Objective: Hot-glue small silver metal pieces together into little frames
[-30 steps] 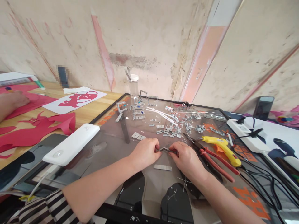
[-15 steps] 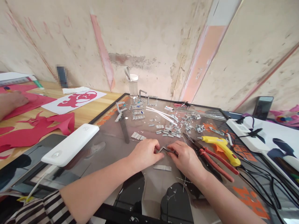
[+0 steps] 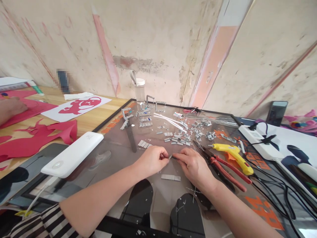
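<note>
My left hand (image 3: 151, 160) and my right hand (image 3: 192, 166) meet over a glossy framed board (image 3: 111, 155), each pinching one end of a small silver metal strip (image 3: 170, 156). Both hands are closed on it, fingertips almost touching. A flat silver strip (image 3: 170, 177) lies on the board just below my hands. Several more silver pieces (image 3: 178, 137) are scattered farther back.
Red-handled pliers (image 3: 226, 173) and a yellow glue gun (image 3: 234, 153) lie to the right, with black cables and a white power strip (image 3: 262, 143). A white power bank (image 3: 73, 153) sits left. Red paper cutouts (image 3: 37, 138) cover the wooden table, where another person's hand (image 3: 11, 107) rests. A jar (image 3: 140, 90) stands at the back.
My hands stayed together on the small strip; the piece between them looks shorter and more folded than a second ago. The view shifted slightly.
</note>
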Demonstrator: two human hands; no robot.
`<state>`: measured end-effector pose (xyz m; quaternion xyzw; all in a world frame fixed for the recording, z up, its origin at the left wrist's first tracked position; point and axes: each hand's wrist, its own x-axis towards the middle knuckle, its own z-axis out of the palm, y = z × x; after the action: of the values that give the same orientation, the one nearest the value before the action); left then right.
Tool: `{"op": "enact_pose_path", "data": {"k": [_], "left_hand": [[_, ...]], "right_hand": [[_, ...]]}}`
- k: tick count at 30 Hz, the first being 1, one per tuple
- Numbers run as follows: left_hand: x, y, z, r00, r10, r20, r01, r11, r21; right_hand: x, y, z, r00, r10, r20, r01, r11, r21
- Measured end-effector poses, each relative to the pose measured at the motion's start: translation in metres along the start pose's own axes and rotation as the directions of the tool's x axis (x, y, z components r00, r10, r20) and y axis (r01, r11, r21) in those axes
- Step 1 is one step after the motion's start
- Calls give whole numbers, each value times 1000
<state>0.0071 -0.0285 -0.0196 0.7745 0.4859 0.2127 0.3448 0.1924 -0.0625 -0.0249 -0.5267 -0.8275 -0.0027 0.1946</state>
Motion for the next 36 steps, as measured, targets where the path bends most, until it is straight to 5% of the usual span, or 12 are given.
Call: {"op": "enact_pose_path", "data": {"k": [27,36], "left_hand": [[2,1,10,987,-132,96,154,951,-270],[1,-4,12,989,-113,95,135,953,-270]], "right_hand": [[2,-5,3,989,-145,-17,131,932,-338],[3,-2,4,997,-76,-24,71,984,-162]]}}
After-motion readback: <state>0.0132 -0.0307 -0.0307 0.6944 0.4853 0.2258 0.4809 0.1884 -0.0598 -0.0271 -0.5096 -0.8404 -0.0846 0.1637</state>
